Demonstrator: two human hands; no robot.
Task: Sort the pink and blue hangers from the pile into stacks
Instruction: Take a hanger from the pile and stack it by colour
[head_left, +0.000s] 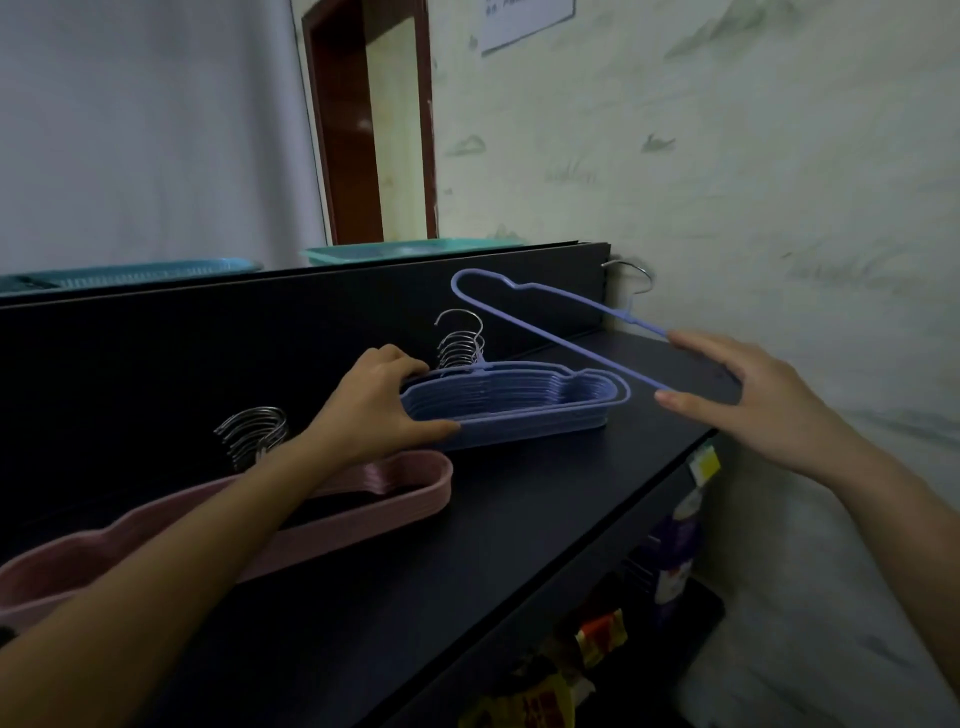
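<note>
Right fingers (698, 347) pinching tilted blue hanger (540, 322), above blue stack (514, 410)

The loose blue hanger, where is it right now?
In the head view the loose blue hanger is right of centre, tilted above the blue stack, with the right hand at its near end.

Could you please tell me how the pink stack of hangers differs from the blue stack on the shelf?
The pink stack lies nearer the camera, to the left; the blue stack sits farther along the shelf. The left hand grips the blue stack, while only the forearm passes over the pink one. Both lie flat, metal hooks toward the back panel.
</note>
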